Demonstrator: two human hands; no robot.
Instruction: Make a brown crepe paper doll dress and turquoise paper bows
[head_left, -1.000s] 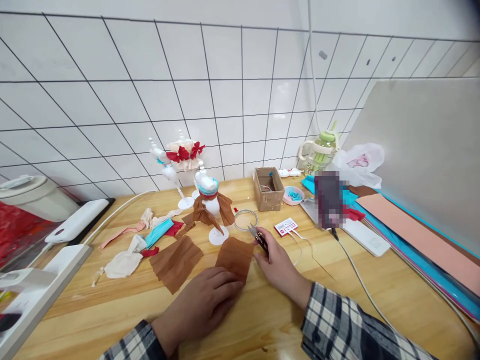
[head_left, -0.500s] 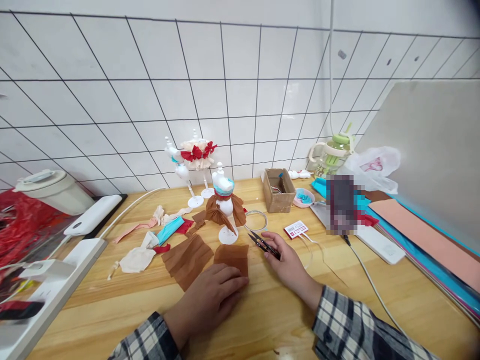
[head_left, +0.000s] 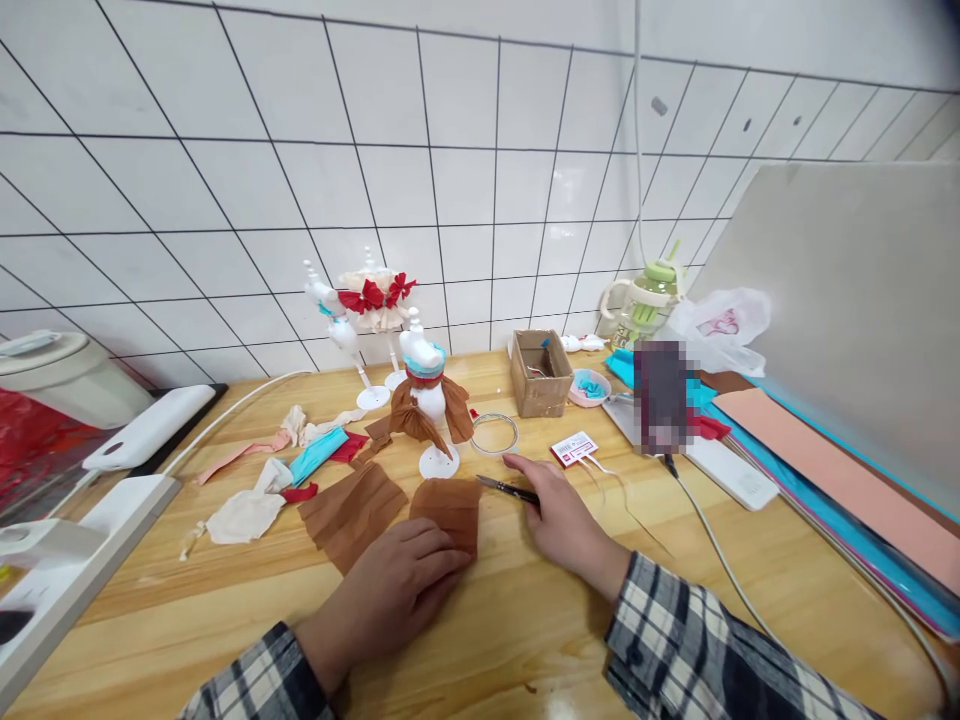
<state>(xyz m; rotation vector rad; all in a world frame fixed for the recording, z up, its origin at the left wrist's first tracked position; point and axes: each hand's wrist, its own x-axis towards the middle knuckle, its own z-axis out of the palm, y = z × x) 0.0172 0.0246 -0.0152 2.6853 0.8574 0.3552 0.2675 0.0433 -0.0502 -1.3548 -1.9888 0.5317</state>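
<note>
In the head view, my left hand (head_left: 397, 585) rests on the near part of a small brown fabric piece (head_left: 450, 505), its fingers bent over the lower edge. To the right, my right hand (head_left: 566, 515) holds black thread snips (head_left: 510, 489), their tips pointing left at the fabric's upper right corner. The blades look closed together. A larger brown fabric piece (head_left: 352, 510) lies left of the small one. Just behind stands a small white dress form (head_left: 429, 400) wearing blue and red bands and brown fabric.
Two more small dress forms (head_left: 373, 325) stand by the tiled wall. Cloth scraps (head_left: 247, 510) lie left. A metal ring (head_left: 495, 433), cardboard box (head_left: 541, 375), needle packet (head_left: 574, 449) and pink dish (head_left: 589, 388) are behind and right. A power strip (head_left: 82, 570) borders the left side.
The snips' blades have come together and now lie flatter, where they stood apart before. The whole scene has shifted left in view. My left hand stays on the small brown piece.
</note>
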